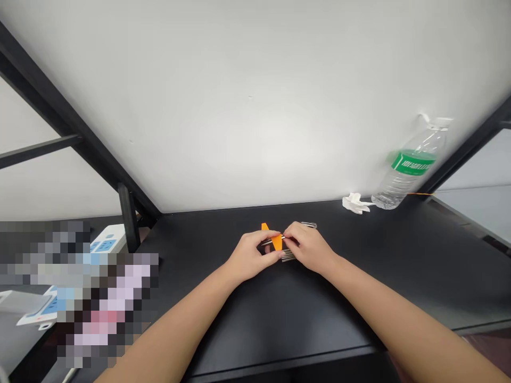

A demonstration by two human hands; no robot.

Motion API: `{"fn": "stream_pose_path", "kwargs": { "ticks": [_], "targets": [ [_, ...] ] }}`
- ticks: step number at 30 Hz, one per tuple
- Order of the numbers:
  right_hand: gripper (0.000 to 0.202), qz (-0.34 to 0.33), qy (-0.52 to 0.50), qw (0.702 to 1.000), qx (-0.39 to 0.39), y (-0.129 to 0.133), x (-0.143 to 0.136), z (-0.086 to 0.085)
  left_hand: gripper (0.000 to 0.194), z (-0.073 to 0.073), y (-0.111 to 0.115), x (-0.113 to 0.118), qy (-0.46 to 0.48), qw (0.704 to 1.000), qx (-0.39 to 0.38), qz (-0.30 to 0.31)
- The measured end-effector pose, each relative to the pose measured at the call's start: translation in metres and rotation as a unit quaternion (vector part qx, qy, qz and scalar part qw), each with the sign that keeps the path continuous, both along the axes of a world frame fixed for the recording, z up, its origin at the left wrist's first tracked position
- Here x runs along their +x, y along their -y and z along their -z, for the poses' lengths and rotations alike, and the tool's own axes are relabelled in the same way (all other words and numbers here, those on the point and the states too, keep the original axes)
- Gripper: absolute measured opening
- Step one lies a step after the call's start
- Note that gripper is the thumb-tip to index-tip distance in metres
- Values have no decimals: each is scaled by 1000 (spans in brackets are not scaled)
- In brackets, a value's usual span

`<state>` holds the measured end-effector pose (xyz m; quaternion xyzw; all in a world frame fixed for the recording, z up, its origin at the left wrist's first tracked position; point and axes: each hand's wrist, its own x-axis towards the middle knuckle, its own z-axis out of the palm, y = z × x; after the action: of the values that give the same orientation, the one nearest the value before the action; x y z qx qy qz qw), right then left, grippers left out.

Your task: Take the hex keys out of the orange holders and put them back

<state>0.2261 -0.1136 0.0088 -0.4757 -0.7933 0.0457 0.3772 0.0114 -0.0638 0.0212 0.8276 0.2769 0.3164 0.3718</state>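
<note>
Pinches the flat orange piece (277, 243) between thumb and fingers of the left hand (250, 258), just above the black tabletop (199, 234), between both hands. With the right hand (309, 247), grips the near end of a slender pale piece (283, 237) in closed fingertips, just over stacked thin strips (288, 256). For the orange piece, judging by looks: probably light, thin, slightly flexible; best taken by its broad faces, pressing gently to avoid bending.
</note>
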Motion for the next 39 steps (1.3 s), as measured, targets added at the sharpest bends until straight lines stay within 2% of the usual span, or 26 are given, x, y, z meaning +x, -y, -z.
{"fn": "stream_pose_path", "kwargs": {
  "ticks": [3, 5, 9, 13, 18, 21, 23, 25, 28, 35, 37, 39],
  "targets": [
    [19, 17, 83, 996, 23, 1, 2, -2, 37, 1, 0, 3, 6, 998, -63, 9],
    [22, 27, 127, 991, 38, 1, 2, -4, 42, 2, 1, 4, 6, 997, -79, 5],
    [26, 40, 152, 985, 67, 1, 1, -5, 52, 0, 3, 5, -23, 998, -14, -53],
    [25, 32, 152, 985, 78, 0, 0, -2, 51, -2, 4, 3, -30, 998, 38, -42],
    [20, 16, 143, 989, 20, -2, 5, -3, 49, 0, 2, -1, -61, 994, 94, -18],
    [11, 17, 130, 991, -42, -3, 22, -9, 49, 2, -1, -4, -76, 988, 136, -18],
    [5, 56, 122, 988, -72, -6, 39, -11, 48, 3, -5, -6, -76, 986, 146, -28],
    [7, 96, 122, 983, -101, -9, 57, -9, 47, 5, -9, -8, -74, 986, 140, -43],
    [8, 122, 134, 971, -158, -12, 72, -5, 46, 7, -15, -9, -74, 988, 121, -66],
    [15, 159, 195, 948, -194, -9, 52, -6, 48, 12, -20, -9, -69, 984, 129, -103],
    [15, 140, 165, 957, -192, -7, 45, -9, 49, 12, -20, -9, -72, 984, 125, -108],
    [14, 87, 111, 974, -177, -6, 40, -12, 49, 11, -19, -8, -71, 984, 121, -106]
  ]
}}
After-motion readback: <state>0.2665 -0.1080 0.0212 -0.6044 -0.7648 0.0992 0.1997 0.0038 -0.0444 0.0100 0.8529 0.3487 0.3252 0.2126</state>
